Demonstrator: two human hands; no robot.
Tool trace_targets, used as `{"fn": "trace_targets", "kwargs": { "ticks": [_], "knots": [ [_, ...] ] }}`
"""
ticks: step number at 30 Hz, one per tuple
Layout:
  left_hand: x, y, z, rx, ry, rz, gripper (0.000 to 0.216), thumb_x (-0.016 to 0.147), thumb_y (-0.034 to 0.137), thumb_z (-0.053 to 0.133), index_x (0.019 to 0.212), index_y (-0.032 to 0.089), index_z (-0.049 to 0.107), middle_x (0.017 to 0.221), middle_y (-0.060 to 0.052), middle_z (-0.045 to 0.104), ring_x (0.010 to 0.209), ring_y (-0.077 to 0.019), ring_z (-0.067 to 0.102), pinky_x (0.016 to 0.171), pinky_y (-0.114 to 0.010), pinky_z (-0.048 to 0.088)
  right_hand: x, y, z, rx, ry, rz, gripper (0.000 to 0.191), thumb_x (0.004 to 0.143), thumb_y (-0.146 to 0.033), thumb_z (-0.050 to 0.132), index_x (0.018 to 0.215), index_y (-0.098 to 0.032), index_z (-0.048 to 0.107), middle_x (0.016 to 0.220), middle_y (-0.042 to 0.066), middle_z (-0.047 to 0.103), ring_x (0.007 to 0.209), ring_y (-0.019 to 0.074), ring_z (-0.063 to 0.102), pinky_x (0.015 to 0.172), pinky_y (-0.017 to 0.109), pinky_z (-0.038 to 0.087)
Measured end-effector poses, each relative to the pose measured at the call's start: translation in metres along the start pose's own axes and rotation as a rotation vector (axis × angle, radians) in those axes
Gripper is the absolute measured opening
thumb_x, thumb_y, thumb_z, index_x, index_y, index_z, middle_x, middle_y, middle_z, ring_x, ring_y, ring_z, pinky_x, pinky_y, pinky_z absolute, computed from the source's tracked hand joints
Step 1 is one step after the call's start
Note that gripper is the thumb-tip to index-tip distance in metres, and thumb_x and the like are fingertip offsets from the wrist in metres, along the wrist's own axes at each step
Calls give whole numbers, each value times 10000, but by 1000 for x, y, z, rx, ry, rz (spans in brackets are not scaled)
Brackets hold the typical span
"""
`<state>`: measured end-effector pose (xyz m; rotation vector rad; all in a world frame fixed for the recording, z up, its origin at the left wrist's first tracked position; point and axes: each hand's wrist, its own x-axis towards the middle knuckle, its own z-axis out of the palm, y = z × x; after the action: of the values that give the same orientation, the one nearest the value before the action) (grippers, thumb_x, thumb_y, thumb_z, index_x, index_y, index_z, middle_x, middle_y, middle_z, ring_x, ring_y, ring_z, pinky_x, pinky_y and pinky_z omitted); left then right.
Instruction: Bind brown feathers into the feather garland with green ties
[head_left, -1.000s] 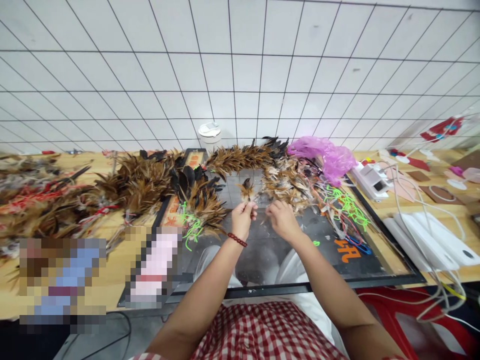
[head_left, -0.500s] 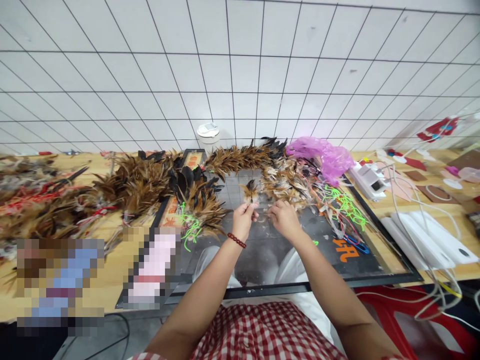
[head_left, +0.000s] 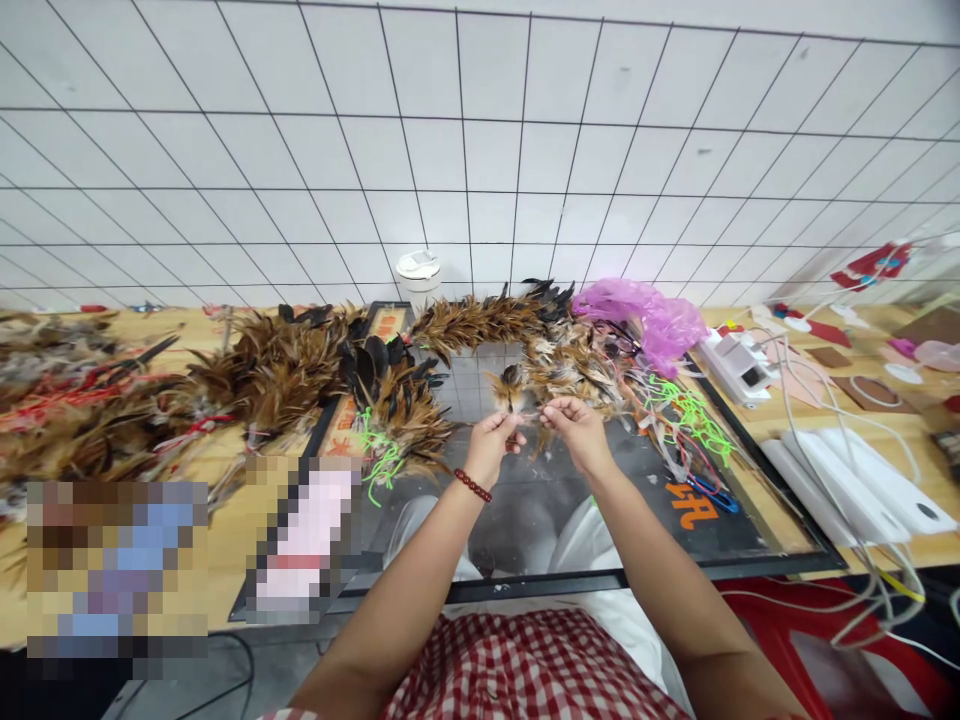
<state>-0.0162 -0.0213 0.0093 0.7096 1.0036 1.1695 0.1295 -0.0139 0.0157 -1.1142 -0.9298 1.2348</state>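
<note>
My left hand (head_left: pixel 495 444), a beaded bracelet at its wrist, pinches the base of a small tuft of brown and black feathers (head_left: pixel 508 388) that points away from me. Close by on the right, my right hand (head_left: pixel 577 432) is closed in a pinch. Something thin and pale runs between the two sets of fingertips; whether it is thread or quill I cannot tell. Just beyond my right hand lies a heap of loose tan feathers (head_left: pixel 574 372). A bundle of brown and black feathers (head_left: pixel 401 410) with green ties (head_left: pixel 381 460) lies left of my left hand.
A dark-framed glass panel (head_left: pixel 525 535) covers the bench before me. Along its back stand a feather strip (head_left: pixel 472 322), a white lidded cup (head_left: pixel 418 275) and a pink plastic bag (head_left: pixel 645 320). Green strands (head_left: pixel 694 415), blue-handled scissors (head_left: pixel 712 492), cables and a white power strip (head_left: pixel 739 365) sit rightward.
My right hand has lifted slightly and turned, drawing a little away from my left. The feather tuft in my left hand has shifted slightly right and toward me.
</note>
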Motion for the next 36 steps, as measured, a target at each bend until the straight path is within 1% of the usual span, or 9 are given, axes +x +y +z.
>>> {"fn": "trace_targets", "kwargs": {
  "ticks": [5, 11, 16, 19, 23, 28, 32, 34, 36],
  "knots": [
    [1, -2, 0, -1, 8, 0, 247, 619, 320, 723, 665, 95, 634, 675, -54, 635, 497, -67, 524, 454, -192, 398, 0, 1, 1, -28, -23, -29, 296, 585, -391, 777, 731, -183, 625, 671, 0, 635, 613, 119, 572, 624, 266, 461],
    [4, 0, -2, 27, 185, 106, 243, 638, 327, 705, 714, 99, 665, 714, -54, 654, 486, -54, 515, 425, -175, 379, -1, 0, 1, -64, -11, -25, 299, 577, -391, 774, 728, -185, 619, 646, -8, 624, 579, 115, 569, 594, 262, 464],
    [2, -1, 0, 147, 109, 51, 249, 653, 342, 699, 688, 97, 668, 729, -80, 682, 441, -70, 530, 376, -185, 358, -2, 1, 1, -121, -10, -41, 311, 570, -416, 770, 722, -194, 615, 636, -2, 627, 582, 134, 580, 587, 278, 485],
    [1, -3, 2, 209, 66, 40, 237, 661, 334, 698, 642, 102, 654, 662, -71, 669, 425, -77, 528, 371, -187, 358, -3, 1, 2, -116, -7, -43, 322, 575, -428, 766, 736, -198, 608, 643, 0, 636, 600, 145, 597, 616, 296, 509],
    [2, -6, 1, 274, 20, 36, 239, 696, 297, 665, 556, 110, 614, 495, -24, 577, 400, -69, 490, 393, -185, 375, -3, 3, 1, -106, -17, -73, 276, 619, -388, 744, 759, -196, 602, 649, -4, 636, 608, 140, 603, 639, 295, 508],
    [1, -9, 2, 340, -79, -50, 238, 697, 259, 659, 523, 115, 586, 435, -10, 538, 367, -66, 463, 404, -193, 374, 0, 9, -1, -152, -42, -119, 179, 668, -321, 681, 748, -195, 583, 628, -22, 601, 570, 122, 564, 598, 265, 466],
    [0, -7, 2, 311, -99, -46, 213, 668, 271, 686, 556, 109, 605, 458, -3, 543, 378, -61, 464, 390, -186, 357, 3, 12, -8, -315, -57, -220, 118, 738, -284, 583, 818, -197, 591, 698, -6, 597, 618, 131, 547, 612, 263, 448],
    [1, -5, 1, 230, -30, -6, 197, 653, 291, 700, 630, 106, 635, 507, -1, 563, 403, -59, 481, 390, -181, 359, 2, 10, -12, -538, -107, -343, 158, 766, -215, 527, 891, -196, 622, 821, 32, 612, 742, 155, 564, 702, 290, 455],
    [2, -3, -1, 159, 48, 20, 220, 646, 311, 707, 680, 102, 648, 533, -1, 569, 419, -58, 489, 393, -177, 361, 0, 6, -16, -861, -207, -471, 257, 759, -114, 482, 917, -209, 661, 903, 61, 597, 859, 184, 545, 774, 320, 431]
  ]
}}
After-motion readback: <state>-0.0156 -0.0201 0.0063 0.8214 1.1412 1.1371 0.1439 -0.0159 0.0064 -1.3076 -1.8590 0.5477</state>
